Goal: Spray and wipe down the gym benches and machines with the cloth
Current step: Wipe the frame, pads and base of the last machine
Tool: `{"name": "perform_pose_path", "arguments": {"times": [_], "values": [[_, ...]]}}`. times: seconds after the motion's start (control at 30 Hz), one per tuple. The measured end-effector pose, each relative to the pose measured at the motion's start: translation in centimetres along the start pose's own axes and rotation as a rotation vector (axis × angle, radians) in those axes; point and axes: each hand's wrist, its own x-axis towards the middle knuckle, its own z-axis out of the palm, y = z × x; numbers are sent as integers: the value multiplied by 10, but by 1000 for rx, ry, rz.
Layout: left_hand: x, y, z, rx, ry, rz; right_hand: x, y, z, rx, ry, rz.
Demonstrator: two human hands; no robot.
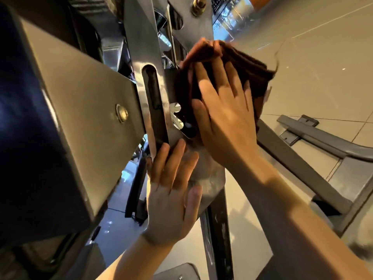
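Flat palm on the cloth, other hand braced on the machine plate

Right hand [224,116] pressing the dark brown cloth [238,63] against the grey metal frame of the gym machine [139,47], fingers straight and spread, nothing curled round it, so more of a flat push than a pinch. Cloth folded thick, bunched up past the fingertips, upper edge blurred. Left hand [171,190] just below, laid flat on the steel plate [207,178], fingers straight and close together, tips reaching up beside the long slot [154,102] in the upright. Plate looking smeary and whitish near the thumb. Big angled metal panel with a bolt [121,113] off to the left, black padding [22,102] at the far left edge. Grey base bars [314,136] lying on the pale tiled floor [312,47] to the right.
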Motion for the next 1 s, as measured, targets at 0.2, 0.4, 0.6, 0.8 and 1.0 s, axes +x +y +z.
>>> {"name": "perform_pose_path", "arguments": {"times": [0.2,0.4,0.6,0.8,1.0], "values": [[2,1,-1,2,-14,12,-69,68,-1,41,-42,258],[2,-2,-1,16,-4,32,-106,92,-34,413,21,526],[3,1,-4,8,-25,19,-138,11,-23,567,33,297],[4,2,-5,27,-30,23,-195,-17,24,113,-140,16],[5,2,-5,-9,-13,7,-151,-7,25,86,-64,12]]}}
